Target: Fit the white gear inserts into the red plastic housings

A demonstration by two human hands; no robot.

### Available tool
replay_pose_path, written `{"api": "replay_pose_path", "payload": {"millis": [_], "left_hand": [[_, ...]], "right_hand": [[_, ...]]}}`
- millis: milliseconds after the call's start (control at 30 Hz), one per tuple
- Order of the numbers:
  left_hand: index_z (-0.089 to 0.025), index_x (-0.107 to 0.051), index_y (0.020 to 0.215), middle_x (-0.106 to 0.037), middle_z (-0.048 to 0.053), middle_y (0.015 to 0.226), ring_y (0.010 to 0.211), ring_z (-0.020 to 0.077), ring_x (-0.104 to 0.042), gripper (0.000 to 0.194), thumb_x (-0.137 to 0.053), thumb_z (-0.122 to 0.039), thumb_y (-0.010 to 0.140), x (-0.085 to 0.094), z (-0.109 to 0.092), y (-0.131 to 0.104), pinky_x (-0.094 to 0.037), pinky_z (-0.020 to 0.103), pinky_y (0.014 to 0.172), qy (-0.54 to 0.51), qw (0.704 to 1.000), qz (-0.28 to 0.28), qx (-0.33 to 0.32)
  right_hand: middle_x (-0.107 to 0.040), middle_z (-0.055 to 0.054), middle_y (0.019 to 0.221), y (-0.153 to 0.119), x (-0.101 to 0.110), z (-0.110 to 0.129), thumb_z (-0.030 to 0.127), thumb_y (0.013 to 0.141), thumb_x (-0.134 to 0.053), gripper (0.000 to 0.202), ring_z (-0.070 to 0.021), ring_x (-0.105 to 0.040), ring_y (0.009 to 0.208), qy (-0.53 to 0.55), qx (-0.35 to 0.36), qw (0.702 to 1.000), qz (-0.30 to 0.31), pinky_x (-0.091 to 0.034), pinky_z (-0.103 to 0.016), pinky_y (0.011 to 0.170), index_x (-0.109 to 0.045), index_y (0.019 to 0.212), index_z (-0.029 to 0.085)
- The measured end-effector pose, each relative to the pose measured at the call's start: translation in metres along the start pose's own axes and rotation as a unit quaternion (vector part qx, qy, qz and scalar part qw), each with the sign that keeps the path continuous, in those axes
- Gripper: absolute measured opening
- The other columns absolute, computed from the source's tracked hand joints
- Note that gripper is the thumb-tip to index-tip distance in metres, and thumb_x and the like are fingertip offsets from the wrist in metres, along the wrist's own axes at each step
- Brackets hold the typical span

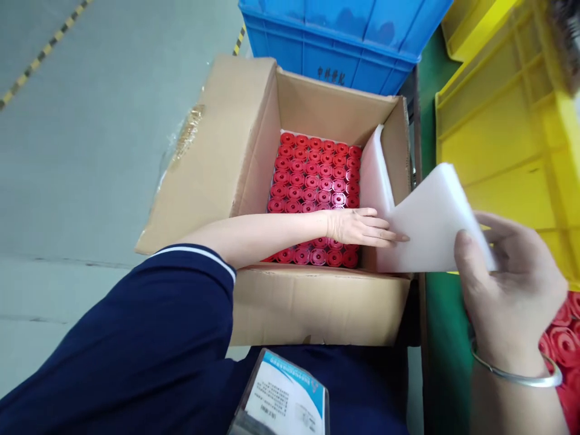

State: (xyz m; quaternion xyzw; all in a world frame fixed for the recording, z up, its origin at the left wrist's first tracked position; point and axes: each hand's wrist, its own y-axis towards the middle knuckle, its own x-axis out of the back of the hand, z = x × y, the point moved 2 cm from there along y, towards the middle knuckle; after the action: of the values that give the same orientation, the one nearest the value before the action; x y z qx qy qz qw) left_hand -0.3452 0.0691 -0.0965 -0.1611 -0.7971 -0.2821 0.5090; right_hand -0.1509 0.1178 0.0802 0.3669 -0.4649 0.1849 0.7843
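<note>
An opened cardboard box [317,302] holds rows of round red parts [312,175], their tops facing up. Along the box's right wall a white foam sheet [421,229] stands folded, part of it inside and part bent out over the right edge. My right hand [512,284], with a metal bangle at the wrist, grips the outer end of this sheet between thumb and fingers. Stretched across the box, my left hand [362,228] lies with straight fingers against the foam, its fingertips touching the sheet. The left forearm hides some of the red parts.
Blue crates [326,48] stand behind the box. To the right, yellow crates [502,139] sit on a green surface [444,338], with more red parts [564,344] at the lower right. The box's left flap [212,157] hangs outward. A badge [285,396] hangs at my front.
</note>
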Motion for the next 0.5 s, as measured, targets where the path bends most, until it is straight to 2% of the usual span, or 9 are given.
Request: {"api": "replay_pose_path", "payload": {"millis": [100, 167, 233, 333, 400, 500], "left_hand": [[-0.039, -0.041, 0.153, -0.037, -0.005, 0.161, 0.14, 0.0182, -0.048, 0.06, -0.027, -0.013, 0.101, 0.026, -0.021, -0.001, -0.042, 0.039, 0.106, 0.062, 0.997, -0.051, -0.019], [-0.042, -0.037, 0.154, -0.036, -0.008, 0.161, 0.139, 0.0166, -0.05, 0.063, -0.031, -0.01, 0.099, 0.041, -0.035, -0.003, -0.043, 0.036, 0.106, 0.108, 0.99, -0.084, -0.028], [-0.044, -0.034, 0.154, -0.037, -0.01, 0.16, 0.14, 0.0145, -0.048, 0.065, -0.035, -0.01, 0.099, 0.054, -0.046, -0.005, -0.042, 0.034, 0.108, 0.159, 0.981, -0.105, -0.03], [-0.046, -0.038, 0.151, -0.045, -0.01, 0.155, 0.136, 0.012, -0.051, 0.065, -0.041, -0.009, 0.099, 0.067, -0.064, -0.006, -0.043, 0.031, 0.106, 0.231, 0.96, -0.154, -0.042], [-0.046, -0.043, 0.148, -0.05, -0.009, 0.153, 0.131, 0.0118, -0.055, 0.065, -0.047, -0.007, 0.097, 0.071, -0.077, -0.009, -0.044, 0.03, 0.104, 0.257, 0.946, -0.191, -0.056], [-0.048, -0.045, 0.145, -0.05, -0.009, 0.153, 0.13, 0.0121, -0.057, 0.066, -0.052, -0.006, 0.095, 0.069, -0.096, -0.012, -0.042, 0.031, 0.108, 0.267, 0.944, -0.191, -0.043]], "right_hand": [[-0.073, -0.009, 0.096, -0.005, 0.017, 0.002, 0.039, 0.088, -0.068, 0.033, -0.0242, -0.067, 0.083, 0.126, -0.029, 0.987, -0.1, -0.052, -0.036, 0.078, -0.075, 0.112, 0.017], [-0.072, -0.006, 0.089, -0.008, 0.028, 0.001, 0.036, 0.083, -0.074, 0.026, -0.0233, -0.066, 0.081, 0.211, -0.054, 0.959, -0.18, -0.051, -0.037, 0.079, -0.077, 0.102, 0.019], [-0.067, -0.002, 0.082, -0.01, 0.036, -0.003, 0.035, 0.08, -0.076, 0.02, -0.0212, -0.064, 0.078, 0.309, -0.097, 0.92, -0.222, -0.05, -0.037, 0.077, -0.076, 0.092, 0.019], [-0.058, 0.001, 0.077, -0.013, 0.045, -0.008, 0.037, 0.078, -0.075, 0.019, -0.0192, -0.062, 0.078, 0.423, -0.159, 0.869, -0.203, -0.052, -0.035, 0.076, -0.069, 0.08, 0.019], [-0.058, 0.001, 0.079, -0.017, 0.05, -0.01, 0.038, 0.076, -0.076, 0.023, -0.0191, -0.062, 0.08, 0.458, -0.178, 0.847, -0.201, -0.054, -0.035, 0.079, -0.064, 0.076, 0.019], [-0.059, 0.0, 0.081, -0.024, 0.056, -0.009, 0.036, 0.076, -0.079, 0.023, -0.0176, -0.063, 0.084, 0.505, -0.182, 0.817, -0.211, -0.056, -0.033, 0.082, -0.064, 0.078, 0.019]]}}
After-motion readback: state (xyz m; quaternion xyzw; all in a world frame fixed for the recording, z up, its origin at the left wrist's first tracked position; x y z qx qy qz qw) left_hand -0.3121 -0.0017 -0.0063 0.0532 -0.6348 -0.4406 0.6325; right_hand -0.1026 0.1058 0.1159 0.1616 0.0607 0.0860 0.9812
